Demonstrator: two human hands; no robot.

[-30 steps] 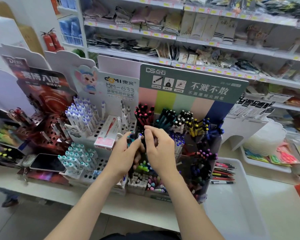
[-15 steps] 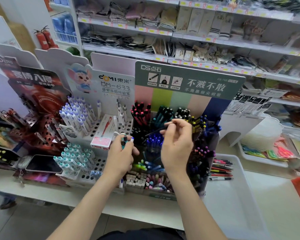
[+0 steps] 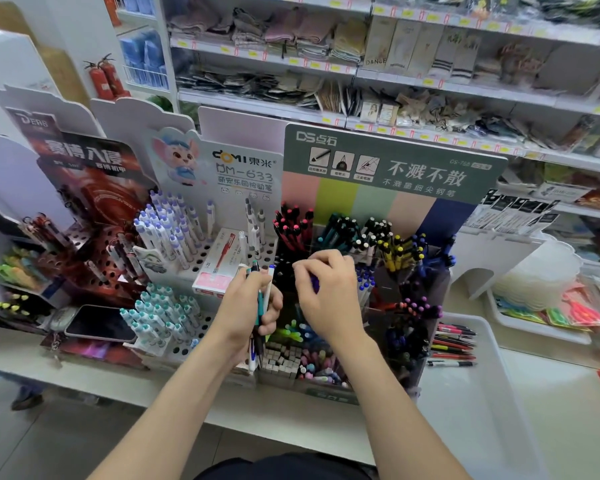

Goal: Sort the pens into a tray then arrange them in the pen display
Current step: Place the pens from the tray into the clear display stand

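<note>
Three stands are set side by side on the table (image 3: 174,398): a red stand (image 3: 94,209) at the left, a white stand (image 3: 229,174) in the middle, and the pen display (image 3: 388,161) with its green header at the right. Five coloured stripes are counted on the back panel of the pen display. Below them, upright pens are grouped by colour, among them pink-tipped pens (image 3: 291,223), teal pens (image 3: 336,230) and yellow pens (image 3: 399,251). The lower compartments are packed with more pens, too many and too blurred to be counted.

One white tray (image 3: 471,410) is placed just to the right of the pen display. A small heap of loose pens (image 3: 452,344) is laid at its far end; their exact number cannot be made out. One pink box (image 3: 219,271) is laid on the white stand and one phone (image 3: 99,323) just left of its foot. Two fire extinguishers (image 3: 104,79) are seen behind.

Two hands are held in front of the pen display, near each other but apart. A bunch of pens (image 3: 261,303), at least three, is gripped upright in the left hand (image 3: 246,310), with the fingers curled round it and the pen ends showing above and below the fist. The right hand (image 3: 326,296) is held over the middle compartments, its back towards the camera and its fingers curled in towards the thumb. Whether anything is pinched there cannot be told.
</note>
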